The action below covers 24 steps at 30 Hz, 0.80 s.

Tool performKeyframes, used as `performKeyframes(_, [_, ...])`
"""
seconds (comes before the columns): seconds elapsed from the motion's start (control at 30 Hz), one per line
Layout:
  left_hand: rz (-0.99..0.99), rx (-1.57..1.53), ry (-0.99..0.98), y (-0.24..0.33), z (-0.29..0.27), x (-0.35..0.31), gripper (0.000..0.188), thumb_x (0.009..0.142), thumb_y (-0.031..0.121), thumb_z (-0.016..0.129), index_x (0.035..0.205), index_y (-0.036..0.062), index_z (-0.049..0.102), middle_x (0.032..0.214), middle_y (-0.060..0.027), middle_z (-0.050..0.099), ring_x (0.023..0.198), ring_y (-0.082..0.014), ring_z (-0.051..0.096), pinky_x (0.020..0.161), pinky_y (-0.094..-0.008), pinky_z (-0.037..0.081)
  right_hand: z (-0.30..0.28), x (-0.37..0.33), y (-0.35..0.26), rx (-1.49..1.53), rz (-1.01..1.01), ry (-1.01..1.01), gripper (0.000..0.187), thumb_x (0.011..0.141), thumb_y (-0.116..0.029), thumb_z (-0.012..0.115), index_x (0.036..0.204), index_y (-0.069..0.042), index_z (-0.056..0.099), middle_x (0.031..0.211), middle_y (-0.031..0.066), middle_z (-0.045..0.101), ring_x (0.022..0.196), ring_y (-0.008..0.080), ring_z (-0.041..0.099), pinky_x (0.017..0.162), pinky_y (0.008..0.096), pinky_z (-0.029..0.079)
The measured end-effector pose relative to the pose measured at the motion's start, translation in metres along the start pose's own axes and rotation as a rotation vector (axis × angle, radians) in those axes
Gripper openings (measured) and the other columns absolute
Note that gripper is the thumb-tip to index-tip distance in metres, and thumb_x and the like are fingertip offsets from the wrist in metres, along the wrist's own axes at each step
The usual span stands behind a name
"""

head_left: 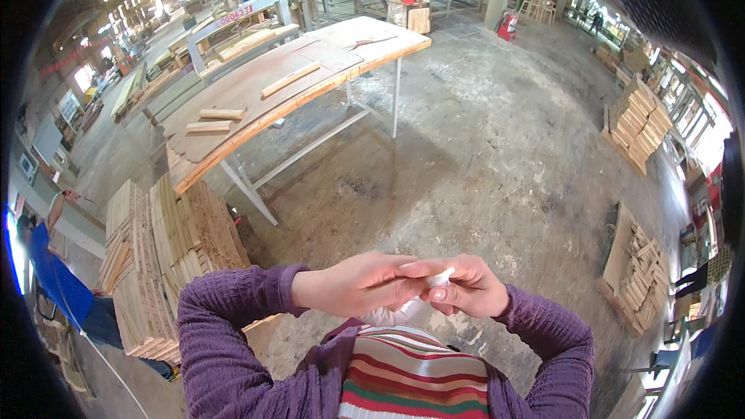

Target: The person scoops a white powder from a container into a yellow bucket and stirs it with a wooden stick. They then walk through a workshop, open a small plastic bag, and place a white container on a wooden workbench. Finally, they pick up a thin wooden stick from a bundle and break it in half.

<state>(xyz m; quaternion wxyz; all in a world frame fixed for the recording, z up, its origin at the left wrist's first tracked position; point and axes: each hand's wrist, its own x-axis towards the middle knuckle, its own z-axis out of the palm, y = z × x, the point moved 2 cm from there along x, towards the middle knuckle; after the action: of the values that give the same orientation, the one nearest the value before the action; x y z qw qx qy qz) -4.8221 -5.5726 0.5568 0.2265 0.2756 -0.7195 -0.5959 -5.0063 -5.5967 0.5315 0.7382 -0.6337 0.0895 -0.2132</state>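
In front of my chest, both hands come together. My right hand (475,287) pinches a small white piece (441,278) between thumb and fingers; its kind is not clear. From the other side, my left hand (365,283) reaches across, its fingers bent and pressed together against the right hand's fingers. What the left fingers grip is hidden. Just below the hands shows a patch of white material (394,313), partly covered by them, above a striped garment (415,368).
A long worktable (341,58) with a few wood strips stands ahead to the left. Stacked boards (174,240) rise at my left beside a person in blue (66,283). At right are a pallet of wood pieces (636,275) and a timber stack (640,120).
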Motion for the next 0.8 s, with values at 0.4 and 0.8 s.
performKeyframes(0.4, [0.394, 0.475, -0.484, -0.008, -0.212, 0.201, 0.015, 0.089, 0.015, 0.053, 0.097, 0.0028, 0.057, 0.078, -0.0109, 0.059, 0.087, -0.0270, 0.056, 0.091, -0.0426, 0.035, -0.198, 0.100, -0.068, 0.346, 0.260, 0.068, 0.027, 0.097, -0.031, 0.043, 0.087, -0.007, 0.051, 0.065, -0.0066, 0.036, 0.056, 0.0024, 0.034, 0.048, 0.0194, 0.028])
performKeyframes(0.8, [0.458, 0.581, -0.813, -0.014, -0.325, 0.439, 0.015, 0.090, 0.018, 0.047, 0.093, 0.0053, 0.055, 0.074, -0.0071, 0.057, 0.076, -0.0228, 0.057, 0.091, -0.0382, 0.035, -0.405, 0.096, -0.104, -0.067, 0.155, 0.221, 0.031, 0.098, -0.031, 0.041, 0.084, -0.004, 0.047, 0.069, -0.0010, 0.035, 0.068, 0.0076, 0.037, 0.063, 0.0256, 0.036])
